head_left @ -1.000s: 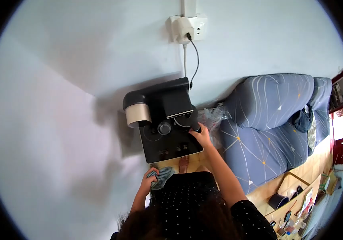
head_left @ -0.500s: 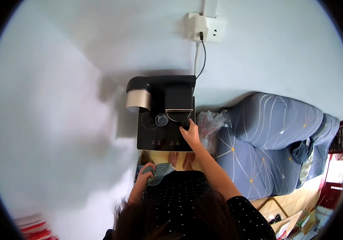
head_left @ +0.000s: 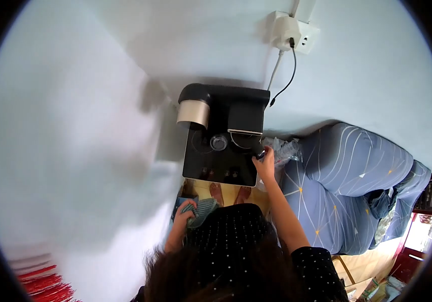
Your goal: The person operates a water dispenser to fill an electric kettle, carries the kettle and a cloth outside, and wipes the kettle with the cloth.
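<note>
My left hand [head_left: 185, 213] is closed around a green-and-white striped cloth [head_left: 204, 210], low at the left beside the black dotted top. My right hand [head_left: 264, 162] is wrapped around a black handle [head_left: 259, 149] at the right front of a black tabletop tea machine [head_left: 217, 166]. The handle seems to belong to a dark pot [head_left: 243, 140] with a shiny rim, partly under the machine's square black housing [head_left: 246, 117]. A small clear glass lid or cup [head_left: 219, 142] sits mid-machine. A gold cylinder [head_left: 193, 113] hangs from the arm at left.
A white socket with plug [head_left: 285, 33] is on the wall, and a thin black cable [head_left: 293, 70] dangles from it. Clear plastic bags [head_left: 289, 149] lie right of the machine. A blue-grey patterned sofa [head_left: 326, 201] fills the right side. Bare feet [head_left: 243, 194] show below.
The camera view has turned a little, so the machine and socket sit further right. The black cable's lower end now shows hanging free. Both hands keep their hold.
</note>
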A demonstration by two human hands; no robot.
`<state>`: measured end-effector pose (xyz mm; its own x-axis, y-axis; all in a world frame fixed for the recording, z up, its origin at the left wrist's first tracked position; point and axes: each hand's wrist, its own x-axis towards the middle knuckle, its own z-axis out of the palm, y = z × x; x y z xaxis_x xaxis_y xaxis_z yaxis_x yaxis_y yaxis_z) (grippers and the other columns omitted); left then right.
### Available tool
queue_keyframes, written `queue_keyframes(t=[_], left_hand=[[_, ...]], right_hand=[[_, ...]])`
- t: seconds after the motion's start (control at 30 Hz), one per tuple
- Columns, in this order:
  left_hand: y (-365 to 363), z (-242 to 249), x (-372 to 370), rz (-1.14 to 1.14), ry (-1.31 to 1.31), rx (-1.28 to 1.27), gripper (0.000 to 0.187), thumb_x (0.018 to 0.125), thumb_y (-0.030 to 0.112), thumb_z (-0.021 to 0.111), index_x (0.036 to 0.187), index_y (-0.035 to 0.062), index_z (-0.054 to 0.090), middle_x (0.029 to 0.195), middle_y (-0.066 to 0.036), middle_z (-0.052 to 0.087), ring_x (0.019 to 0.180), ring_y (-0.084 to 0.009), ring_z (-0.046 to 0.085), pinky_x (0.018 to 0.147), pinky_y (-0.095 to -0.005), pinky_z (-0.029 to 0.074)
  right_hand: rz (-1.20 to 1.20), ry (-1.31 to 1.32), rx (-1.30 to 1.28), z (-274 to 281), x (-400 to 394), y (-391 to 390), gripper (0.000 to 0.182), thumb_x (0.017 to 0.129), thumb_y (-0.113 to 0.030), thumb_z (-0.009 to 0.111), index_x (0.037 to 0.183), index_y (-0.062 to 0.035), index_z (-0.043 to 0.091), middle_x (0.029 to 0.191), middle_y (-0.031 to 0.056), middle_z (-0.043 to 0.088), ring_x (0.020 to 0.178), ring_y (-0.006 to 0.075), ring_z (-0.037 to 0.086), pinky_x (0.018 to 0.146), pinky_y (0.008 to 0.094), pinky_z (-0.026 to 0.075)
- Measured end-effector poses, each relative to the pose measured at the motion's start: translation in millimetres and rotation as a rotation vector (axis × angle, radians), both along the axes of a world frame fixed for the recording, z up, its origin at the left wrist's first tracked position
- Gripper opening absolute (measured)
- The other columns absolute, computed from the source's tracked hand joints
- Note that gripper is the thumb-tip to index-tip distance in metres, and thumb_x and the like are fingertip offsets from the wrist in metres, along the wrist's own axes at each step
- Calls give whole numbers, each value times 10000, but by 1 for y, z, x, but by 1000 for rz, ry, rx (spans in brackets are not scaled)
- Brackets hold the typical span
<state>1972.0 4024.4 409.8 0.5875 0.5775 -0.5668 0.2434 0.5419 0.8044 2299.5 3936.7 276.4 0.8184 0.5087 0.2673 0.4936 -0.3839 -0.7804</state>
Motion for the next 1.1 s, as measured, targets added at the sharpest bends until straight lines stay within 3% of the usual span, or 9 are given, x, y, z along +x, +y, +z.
queue_keyframes(t=[0.1,0.2,0.3,0.33,0.63,0.93,1.1], left_hand=[[12,-1,-8,26,17,41,229,593,36,464,820,59,487,804,-9,439,757,-121,428,715,-193,339],[18,4,-8,75,-1,14,219,582,42,462,799,68,471,827,-10,437,776,-128,421,726,-204,336],[22,6,-13,70,0,-35,217,575,45,468,790,72,465,833,-11,434,775,-131,419,726,-207,335],[23,6,-14,60,-1,-46,217,573,47,470,788,73,463,833,-11,434,773,-132,419,725,-208,336],[20,3,-19,36,34,43,211,582,59,475,793,72,485,774,-1,415,736,-115,408,677,-205,322],[27,-10,-13,11,-48,61,224,592,52,471,815,65,473,770,-3,401,725,-108,391,670,-192,312],[25,-9,-9,-28,-57,60,205,618,43,466,823,61,467,772,0,392,706,-96,386,651,-191,314]], right_hand=[[-113,-90,-274,-16,-44,-31,746,727,-102,630,1376,-120,262,903,200,615,848,410,600,774,429,482],[434,379,-717,31,-78,-34,866,771,-214,573,1466,-208,57,985,229,637,837,418,623,755,443,495],[667,173,-1098,16,-83,-26,882,791,-234,545,1462,-320,-21,766,186,655,688,370,645,637,465,513],[674,128,-1120,12,-83,-28,853,809,-272,528,1452,-362,-25,779,187,662,672,346,652,605,480,508],[603,126,-1081,10,-87,-26,812,805,-295,529,1450,-378,42,800,178,666,683,352,652,627,475,513],[783,132,-1083,33,-85,0,816,798,-290,530,1452,-378,50,841,170,668,705,334,657,618,475,510],[804,102,-1195,16,-89,9,786,802,-270,514,1458,-353,89,898,142,671,736,300,661,611,449,511]])
